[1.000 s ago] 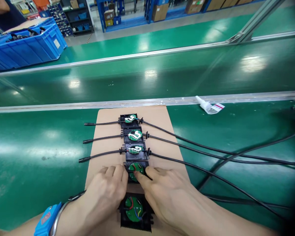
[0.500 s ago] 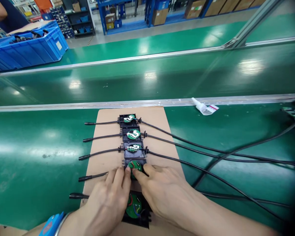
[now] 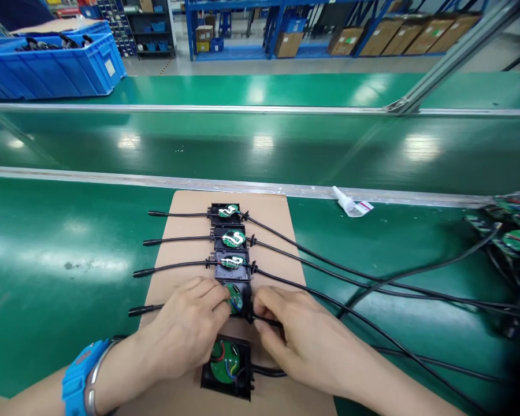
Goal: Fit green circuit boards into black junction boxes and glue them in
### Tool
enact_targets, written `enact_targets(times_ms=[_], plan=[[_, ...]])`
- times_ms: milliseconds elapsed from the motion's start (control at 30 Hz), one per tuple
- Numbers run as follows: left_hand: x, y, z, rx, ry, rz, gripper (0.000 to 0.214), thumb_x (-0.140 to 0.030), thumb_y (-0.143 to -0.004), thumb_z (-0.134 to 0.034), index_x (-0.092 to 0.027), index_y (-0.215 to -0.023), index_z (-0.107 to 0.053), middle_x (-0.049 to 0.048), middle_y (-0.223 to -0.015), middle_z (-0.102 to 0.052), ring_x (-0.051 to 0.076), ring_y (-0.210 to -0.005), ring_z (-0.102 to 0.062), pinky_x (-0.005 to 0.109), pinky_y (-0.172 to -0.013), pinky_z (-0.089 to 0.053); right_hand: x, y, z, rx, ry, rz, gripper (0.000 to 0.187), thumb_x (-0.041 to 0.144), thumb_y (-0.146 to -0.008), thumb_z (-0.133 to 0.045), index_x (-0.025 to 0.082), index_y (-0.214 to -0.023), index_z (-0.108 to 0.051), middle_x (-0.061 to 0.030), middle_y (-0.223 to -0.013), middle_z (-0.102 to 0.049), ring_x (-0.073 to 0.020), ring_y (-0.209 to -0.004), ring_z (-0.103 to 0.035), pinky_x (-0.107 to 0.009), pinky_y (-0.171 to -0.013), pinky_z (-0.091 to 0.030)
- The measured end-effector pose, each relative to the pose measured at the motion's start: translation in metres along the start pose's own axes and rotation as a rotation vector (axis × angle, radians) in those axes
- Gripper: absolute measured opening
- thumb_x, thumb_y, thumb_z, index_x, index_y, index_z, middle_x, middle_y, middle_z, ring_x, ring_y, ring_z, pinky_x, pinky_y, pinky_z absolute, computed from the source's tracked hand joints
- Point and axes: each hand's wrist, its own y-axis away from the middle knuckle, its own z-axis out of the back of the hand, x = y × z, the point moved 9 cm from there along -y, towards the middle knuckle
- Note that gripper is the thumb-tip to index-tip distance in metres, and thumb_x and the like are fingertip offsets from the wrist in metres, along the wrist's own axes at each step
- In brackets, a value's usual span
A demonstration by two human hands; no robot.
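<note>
A cardboard sheet [image 3: 186,271] lay on the green workbench [image 3: 60,254] beside the conveyor belt [image 3: 260,150], with a blue crate [image 3: 47,69] beyond. The fourth housing [image 3: 236,299] sat on the sheet. The left hand [image 3: 190,329] curled against it, grasp unclear. The right hand [image 3: 303,341], earlier touching its board, now pinched its cable [image 3: 266,318].

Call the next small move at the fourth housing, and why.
Probably seat the cable into the right wall of the fourth housing with a short downward press. The right hand pinches the cable just beside that wall, the left hand rests on the green board, and the housing above already has its cable seated.
</note>
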Motion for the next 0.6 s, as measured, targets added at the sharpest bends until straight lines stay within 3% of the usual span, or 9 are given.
enact_targets(times_ms=[167, 367, 500, 600], plan=[[0.004, 0.003, -0.007, -0.024, 0.030, -0.017, 0.030, -0.007, -0.089, -0.044, -0.012, -0.117, -0.056, 0.0096, -0.118, -0.059, 0.024, -0.105, -0.054, 0.040, -0.089, -0.051, 0.007, -0.005, 0.000, -0.006, -0.008, 0.072, 0.014, 0.012, -0.085, -0.044, 0.020, -0.074, -0.045, 0.0005, -0.071, -0.053, -0.0139, -0.063, -0.047, -0.027, -0.058, -0.033], [0.004, 0.003, -0.011, 0.030, 0.057, -0.031, 0.031, -0.008, -0.089, -0.044, -0.012, -0.118, -0.056, 0.0090, -0.114, -0.060, 0.024, -0.107, -0.054, 0.039, -0.092, -0.049, 0.012, 0.005, 0.004, -0.356, 0.192, 0.406, 0.021, 0.005, -0.087, -0.040, 0.018, -0.073, -0.048, -0.0026, -0.071, -0.049, -0.0157, -0.064, -0.040, -0.029, -0.057, -0.030], [0.000, 0.006, -0.013, -0.007, 0.020, -0.074, 0.030, -0.009, -0.087, -0.047, -0.011, -0.115, -0.057, 0.0089, -0.120, -0.058, 0.024, -0.109, -0.052, 0.038, -0.096, -0.046, 0.000, 0.010, -0.003, -0.461, 0.289, 0.411, 0.026, 0.006, -0.090, -0.041, 0.017, -0.068, -0.049, -0.0018, -0.066, -0.045, -0.0154, -0.060, -0.036, -0.030, -0.055, -0.027], [-0.001, 0.009, -0.015, -0.024, -0.009, -0.063, 0.037, -0.007, -0.086, -0.044, -0.012, -0.121, -0.053, 0.0091, -0.127, -0.055, 0.024, -0.114, -0.049, 0.039, -0.101, -0.042, 0.000, 0.010, -0.007, -0.433, 0.309, 0.381, 0.028, 0.006, -0.089, -0.039, 0.018, -0.067, -0.050, -0.0024, -0.066, -0.047, -0.0159, -0.061, -0.039, -0.030, -0.056, -0.031]])
